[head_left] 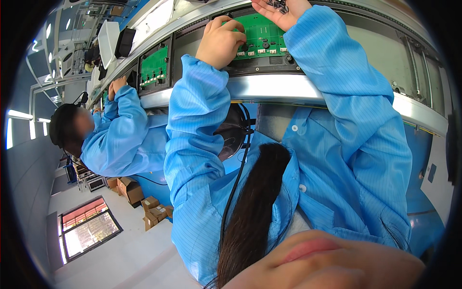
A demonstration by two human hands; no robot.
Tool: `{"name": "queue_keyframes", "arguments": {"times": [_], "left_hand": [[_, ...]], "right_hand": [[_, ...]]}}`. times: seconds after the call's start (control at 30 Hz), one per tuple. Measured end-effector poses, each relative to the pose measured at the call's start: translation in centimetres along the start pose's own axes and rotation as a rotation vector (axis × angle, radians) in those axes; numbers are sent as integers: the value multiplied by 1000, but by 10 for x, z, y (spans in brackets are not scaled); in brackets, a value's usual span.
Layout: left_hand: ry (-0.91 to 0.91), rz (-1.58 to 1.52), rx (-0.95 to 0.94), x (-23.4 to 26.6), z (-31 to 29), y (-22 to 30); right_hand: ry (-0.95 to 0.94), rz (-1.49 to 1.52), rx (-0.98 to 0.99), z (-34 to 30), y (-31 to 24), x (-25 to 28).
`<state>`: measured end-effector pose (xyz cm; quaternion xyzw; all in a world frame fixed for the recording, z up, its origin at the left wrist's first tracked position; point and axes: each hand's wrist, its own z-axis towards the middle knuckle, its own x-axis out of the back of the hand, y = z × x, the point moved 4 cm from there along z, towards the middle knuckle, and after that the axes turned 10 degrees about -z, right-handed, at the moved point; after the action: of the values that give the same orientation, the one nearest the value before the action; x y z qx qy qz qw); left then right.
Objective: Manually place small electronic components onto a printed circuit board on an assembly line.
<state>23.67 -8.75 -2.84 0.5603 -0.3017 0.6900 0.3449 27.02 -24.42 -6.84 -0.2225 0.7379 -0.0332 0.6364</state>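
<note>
While my right hand (285,17) is spread palm up with small dark parts (278,6) on it, my left hand (222,42) curls over the green board (263,34); I can't see if it grips anything. The board sits in a black frame (269,63).

A window (91,229) at eight o'clock breaks a pale wall (144,253); cardboard boxes (129,191) near it, apparently on blue floor (161,185); strip lights (20,114) glow at nine.
</note>
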Motion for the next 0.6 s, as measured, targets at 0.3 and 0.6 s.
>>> {"name": "queue_keyframes", "arguments": {"times": [0.3,0.6], "left_hand": [[23,29,10,-3,0,5],[185,-63,72,6,-13,4]], "right_hand": [[20,15,-31,5,-2,5],[62,-33,33,-2,-6,-3]]}}
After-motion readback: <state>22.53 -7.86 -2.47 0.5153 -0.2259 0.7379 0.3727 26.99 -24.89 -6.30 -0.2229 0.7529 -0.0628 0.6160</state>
